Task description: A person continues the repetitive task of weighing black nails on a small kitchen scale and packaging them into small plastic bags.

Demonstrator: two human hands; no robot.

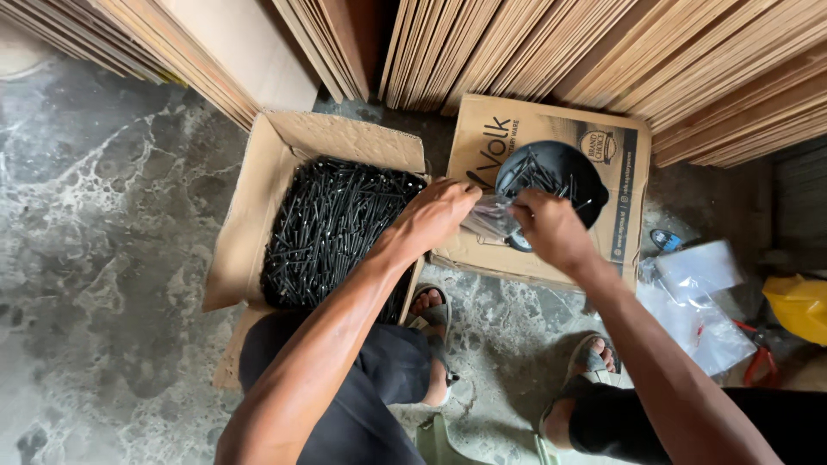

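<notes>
Marbled grey floor (112, 258) — cluttered

On it: open carton of black screws (332, 228), flattened cardboard (551, 138), clear plastic bags (702, 301) — leaning wooden boards (603, 52).

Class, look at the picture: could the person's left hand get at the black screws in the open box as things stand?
Probably yes. The left hand is at the box's right edge, beside the screws, and the box is open on top. But it now holds the clear bag together with the right hand.

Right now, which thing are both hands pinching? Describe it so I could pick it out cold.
Start at the flattened cardboard box lying by the leaning wooden boards, right of the open box of black screws. A black bowl sits on it. At the bowl's near edge, the left hand and right hand pinch a small clear plastic bag, the only transparent thing there.
</notes>
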